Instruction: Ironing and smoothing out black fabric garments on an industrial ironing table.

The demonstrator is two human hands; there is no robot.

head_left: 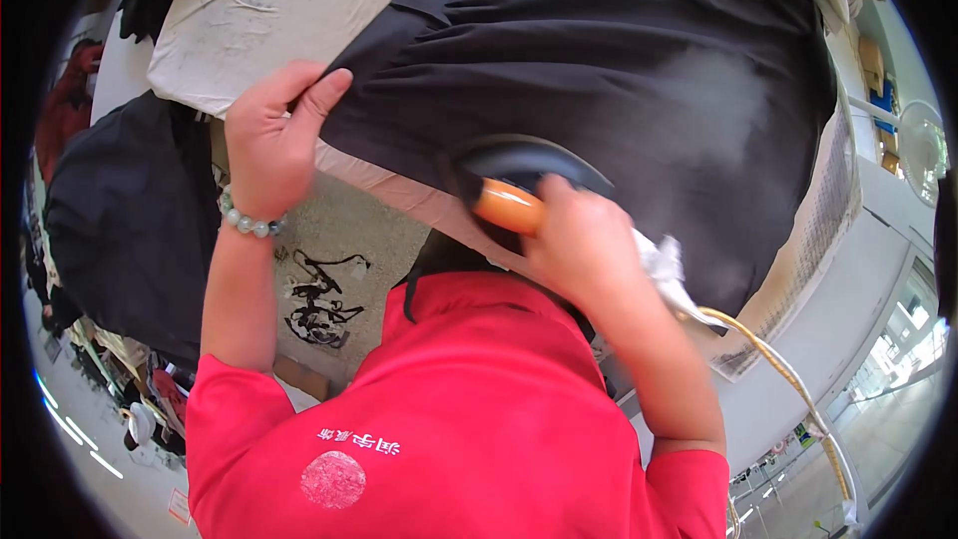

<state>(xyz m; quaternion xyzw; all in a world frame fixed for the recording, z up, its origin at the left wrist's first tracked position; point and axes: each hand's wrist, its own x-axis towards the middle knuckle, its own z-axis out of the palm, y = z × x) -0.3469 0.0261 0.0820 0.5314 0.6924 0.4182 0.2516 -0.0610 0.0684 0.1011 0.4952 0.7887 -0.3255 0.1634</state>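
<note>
Pressing steam iron (524, 175) across black garment (619, 70) on padded board (269, 10); right hand (584, 245) fully closed round orange handle. Left hand (274, 135) pinches garment edge, fingers curled. Risk: steam drifting beyond iron could scald; cloth slipping from fingertips would crease.

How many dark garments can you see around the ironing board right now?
2 clearly: a black garment spread on the padded board under both hands, and another dark garment hanging at the person's left. Dark cloth at top left may be a third.
</note>
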